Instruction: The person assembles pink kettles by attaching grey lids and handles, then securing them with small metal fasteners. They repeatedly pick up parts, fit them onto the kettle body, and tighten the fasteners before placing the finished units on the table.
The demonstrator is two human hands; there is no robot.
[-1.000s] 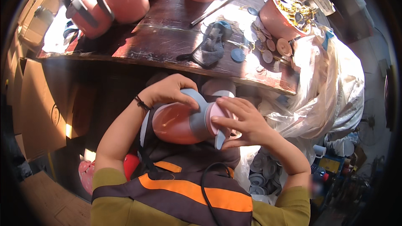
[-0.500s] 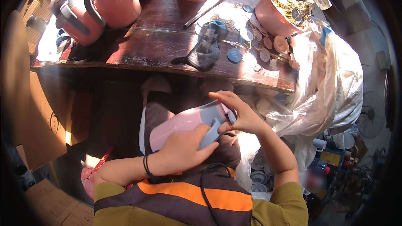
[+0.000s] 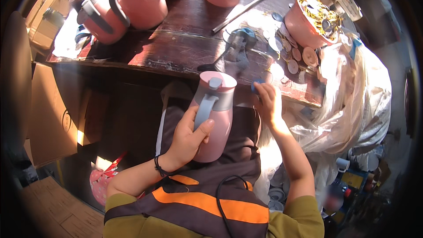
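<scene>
- Left hand: fingers wrapped round the pale grey-blue handle of a pink jug, thumb toward the body.
- Jug: over the person's lap, in front of the table edge, near upright with a slight tilt; grey collar, pink lid on top.
- Right hand: raised just beside the table's front edge, apart from the jug; fingertips closed on a small blue disc, partly hidden by fingers.
- Table: dark red-brown, worn, sunlit patches.
- On it, right side: pink tub full of gold-stringed tags, loose round tags scattered beside it.
- Mid-table: crumpled dark grey cloth, metal rod lying slantwise.
- Back left: more pink jugs standing close together.
- Right of lap: big clear plastic bag.
- Left, below table: cardboard box.
</scene>
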